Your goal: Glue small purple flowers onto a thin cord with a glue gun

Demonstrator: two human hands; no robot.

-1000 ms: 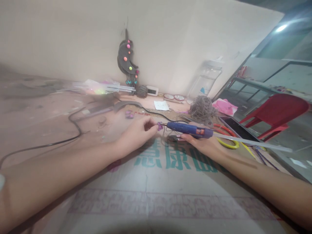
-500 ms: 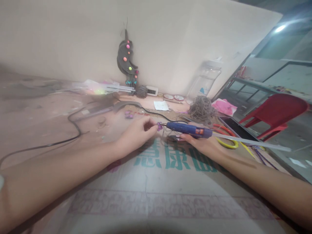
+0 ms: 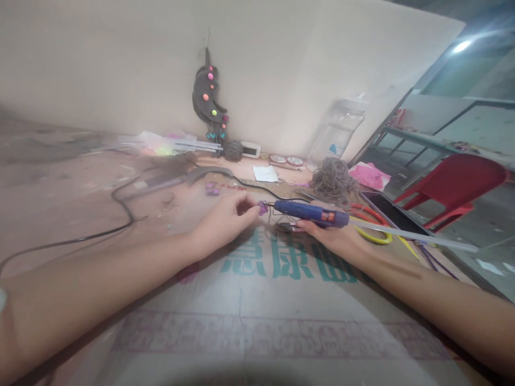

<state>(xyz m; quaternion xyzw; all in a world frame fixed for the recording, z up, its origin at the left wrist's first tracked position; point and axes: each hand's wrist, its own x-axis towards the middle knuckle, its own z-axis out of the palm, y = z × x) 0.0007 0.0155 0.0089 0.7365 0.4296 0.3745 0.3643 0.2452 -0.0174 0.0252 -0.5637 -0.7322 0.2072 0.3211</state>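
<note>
My left hand (image 3: 225, 221) pinches a small purple flower-shaped piece (image 3: 263, 207) between fingertips, just above the work surface. My right hand (image 3: 330, 236) is wrapped around a blue glue gun (image 3: 311, 213) lying almost level, its nozzle tip touching the purple piece. A long clear glue stick (image 3: 418, 236) juts out of the gun's back toward the right. Both forearms rest over a flattened cardboard sheet (image 3: 257, 300) printed with green characters.
A black cable (image 3: 120, 206) loops across the left side. A tangle of grey twine (image 3: 333, 179), scissors with red and yellow handles (image 3: 372, 225), a dark tablet (image 3: 392, 212) and pink material (image 3: 372, 174) lie to the right. A dark crescent ornament (image 3: 207, 96) leans on the wall; a red chair (image 3: 454, 185) stands beyond the edge.
</note>
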